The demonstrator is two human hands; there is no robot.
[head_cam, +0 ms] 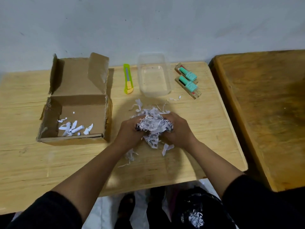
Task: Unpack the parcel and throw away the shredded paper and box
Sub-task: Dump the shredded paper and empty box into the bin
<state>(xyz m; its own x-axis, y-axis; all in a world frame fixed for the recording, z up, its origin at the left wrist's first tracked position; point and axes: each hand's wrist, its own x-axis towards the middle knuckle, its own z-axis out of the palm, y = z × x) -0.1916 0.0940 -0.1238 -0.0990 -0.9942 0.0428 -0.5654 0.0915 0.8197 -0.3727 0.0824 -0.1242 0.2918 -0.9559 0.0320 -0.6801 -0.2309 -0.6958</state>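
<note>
A heap of white shredded paper (152, 123) lies in the middle of the light wooden table (33, 162). My left hand (130, 129) and my right hand (176, 128) press in on it from both sides, fingers curled around the clump. Loose strips lie scattered around the heap. The open cardboard box (74, 103) stands to the left with its flaps up and a few paper strips (74, 128) on its bottom. A black bag (194, 210) with some shreds in it hangs below the table's front edge.
Behind the heap stand a clear plastic container (154, 75), a green and yellow utility knife (127, 79) and two teal bottles (188, 79) on small cardboard packs. A darker wooden table (264, 113) adjoins on the right. A wall runs along the back.
</note>
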